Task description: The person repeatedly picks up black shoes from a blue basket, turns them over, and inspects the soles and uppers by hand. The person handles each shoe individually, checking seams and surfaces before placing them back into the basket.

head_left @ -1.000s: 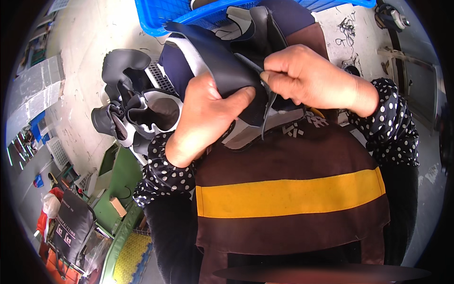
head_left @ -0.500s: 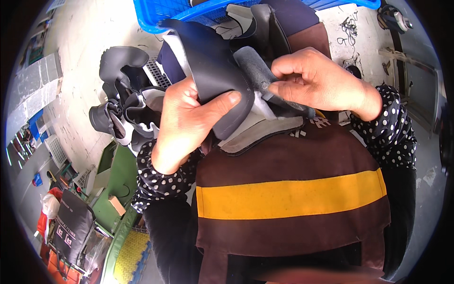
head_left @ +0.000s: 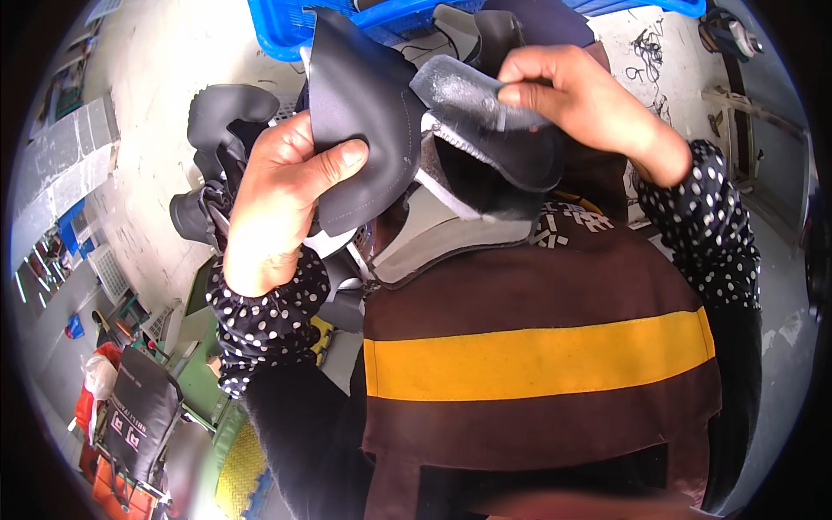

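Fingers of your left hand clamp the smooth dark panel, thumb on top; your right hand pinches the grey flap between thumb and fingers. Panel and flap sit between your hands, past the yellow band of your brown apron; blue basket lies beyond.

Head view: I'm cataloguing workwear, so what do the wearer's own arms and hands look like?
The left hand and right hand are bare, with no gloves, watch or bracelet showing. The left sleeve and right sleeve are loose black cloth with white polka dots, gathered toward the wrists.
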The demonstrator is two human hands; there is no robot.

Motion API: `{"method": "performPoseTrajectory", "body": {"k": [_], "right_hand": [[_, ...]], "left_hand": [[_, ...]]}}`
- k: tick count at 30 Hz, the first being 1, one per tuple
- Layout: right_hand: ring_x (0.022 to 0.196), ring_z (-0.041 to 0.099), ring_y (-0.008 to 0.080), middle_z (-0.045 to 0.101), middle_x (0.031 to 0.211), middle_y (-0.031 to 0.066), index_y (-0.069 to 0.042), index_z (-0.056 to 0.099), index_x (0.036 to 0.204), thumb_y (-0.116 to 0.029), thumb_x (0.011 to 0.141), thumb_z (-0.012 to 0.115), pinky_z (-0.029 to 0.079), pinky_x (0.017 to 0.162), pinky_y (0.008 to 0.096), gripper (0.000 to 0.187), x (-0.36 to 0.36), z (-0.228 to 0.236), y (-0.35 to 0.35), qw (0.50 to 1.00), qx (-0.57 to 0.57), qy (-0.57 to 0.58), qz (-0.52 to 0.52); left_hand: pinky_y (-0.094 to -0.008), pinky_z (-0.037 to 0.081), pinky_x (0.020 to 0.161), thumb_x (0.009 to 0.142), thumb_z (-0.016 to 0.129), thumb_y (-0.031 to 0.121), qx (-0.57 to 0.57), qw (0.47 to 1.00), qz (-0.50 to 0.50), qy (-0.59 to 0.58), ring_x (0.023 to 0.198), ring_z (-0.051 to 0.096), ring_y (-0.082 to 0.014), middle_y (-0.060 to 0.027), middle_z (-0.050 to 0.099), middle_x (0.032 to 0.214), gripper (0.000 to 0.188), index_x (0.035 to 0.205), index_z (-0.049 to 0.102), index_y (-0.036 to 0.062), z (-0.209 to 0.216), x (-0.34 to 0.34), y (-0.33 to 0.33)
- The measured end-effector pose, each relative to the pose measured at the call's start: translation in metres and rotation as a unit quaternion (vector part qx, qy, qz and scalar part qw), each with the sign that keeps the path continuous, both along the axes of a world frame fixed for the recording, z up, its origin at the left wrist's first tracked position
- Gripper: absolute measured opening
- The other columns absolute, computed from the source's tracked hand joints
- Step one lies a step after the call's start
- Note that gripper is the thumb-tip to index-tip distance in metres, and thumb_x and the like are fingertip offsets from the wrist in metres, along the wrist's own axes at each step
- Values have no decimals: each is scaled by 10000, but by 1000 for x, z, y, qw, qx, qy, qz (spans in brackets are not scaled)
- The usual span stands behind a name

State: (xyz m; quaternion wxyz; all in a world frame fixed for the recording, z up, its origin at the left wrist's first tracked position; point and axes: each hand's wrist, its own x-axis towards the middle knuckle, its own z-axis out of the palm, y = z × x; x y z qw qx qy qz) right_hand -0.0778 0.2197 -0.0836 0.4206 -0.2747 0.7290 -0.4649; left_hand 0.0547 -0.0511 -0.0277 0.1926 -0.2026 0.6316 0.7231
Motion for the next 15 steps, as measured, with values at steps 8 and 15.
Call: {"method": "performPoseTrajectory", "body": {"k": [8,15], "right_hand": [[918,629,257,653,958,59,-45,722,875,17,653,735,456,837,386,231,19,-14,1,848,-212,485,44],[835,583,256,593,816,44,-61,733,859,-241,696,879,431,761,384,283,38,22,-11,911,-101,395,68]], "left_hand": [[-294,532,922,948,762,85,78,996,50,12,980,685,-138,-59,751,1090,235,1151,706,-20,-32,16,5],[-297,540,914,966,739,77,80,994,76,17,981,692,-143,-62,748,1085,213,1151,699,-20,-25,13,19]]}}
